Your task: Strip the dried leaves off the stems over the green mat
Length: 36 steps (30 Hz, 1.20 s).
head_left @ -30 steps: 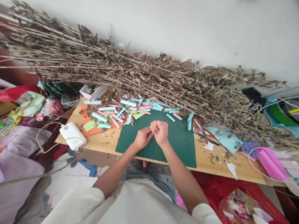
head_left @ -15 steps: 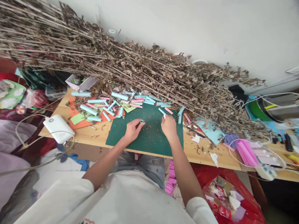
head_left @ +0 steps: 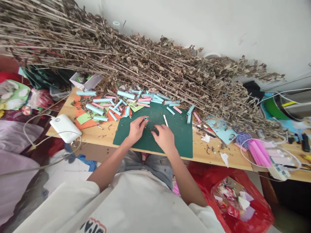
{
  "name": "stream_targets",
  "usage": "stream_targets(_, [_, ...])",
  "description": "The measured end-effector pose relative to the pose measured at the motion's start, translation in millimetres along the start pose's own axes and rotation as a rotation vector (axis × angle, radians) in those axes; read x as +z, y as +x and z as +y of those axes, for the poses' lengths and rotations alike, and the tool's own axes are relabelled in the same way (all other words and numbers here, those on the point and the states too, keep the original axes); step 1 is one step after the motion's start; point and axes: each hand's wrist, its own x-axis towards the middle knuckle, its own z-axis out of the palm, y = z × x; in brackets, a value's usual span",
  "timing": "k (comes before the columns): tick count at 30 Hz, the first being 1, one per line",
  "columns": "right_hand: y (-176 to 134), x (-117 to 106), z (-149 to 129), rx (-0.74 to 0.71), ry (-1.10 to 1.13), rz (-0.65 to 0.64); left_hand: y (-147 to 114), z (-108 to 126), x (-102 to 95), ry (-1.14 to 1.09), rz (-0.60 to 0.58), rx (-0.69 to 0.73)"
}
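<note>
My left hand [head_left: 136, 131] is closed around a small light-blue paper tube [head_left: 145, 118]. One round end of it shows between thumb and forefinger; my fingers hide the rest. My right hand [head_left: 164, 137] is low over the green cutting mat [head_left: 179, 142], thumb and forefinger a little apart. Dark dried leaf crumbs [head_left: 155, 128] lie at those fingertips. Just beyond the right hand, a thin white stick [head_left: 165, 120] rests on the mat, touched by neither hand.
Blue and pink paper tubes [head_left: 126, 94] lie scattered behind the mat. A heap of dried leafy stalks [head_left: 145, 68] spans the back. At left are orange paper [head_left: 79, 106] and a white power bank [head_left: 65, 128] with a cable. A red bag [head_left: 204, 176] hangs below right.
My right hand has let go of the white stick, now lying on the mat, and has moved left and nearer to the leaf crumbs. My left hand still holds the tube.
</note>
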Motion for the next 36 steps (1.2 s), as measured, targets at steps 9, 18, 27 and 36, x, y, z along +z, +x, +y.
stream_targets(9, [3.1,24.9,-3.2,-0.048,0.135,0.062,-2.1,-1.4,-3.6,0.109,0.003,0.216])
stream_targets(18, [3.6,-11.0,-7.2,-0.076,0.651,0.411,-1.7,-1.4,7.6,0.074,-0.038,0.23])
stream_targets(27, [13.7,-2.8,-13.7,-0.153,0.587,0.44,-1.0,-1.9,9.3,0.043,-0.088,0.232])
stream_targets(36, [10.7,-3.6,4.8,-0.053,0.505,0.551,6.3,-0.8,8.0,-0.122,-0.025,0.013])
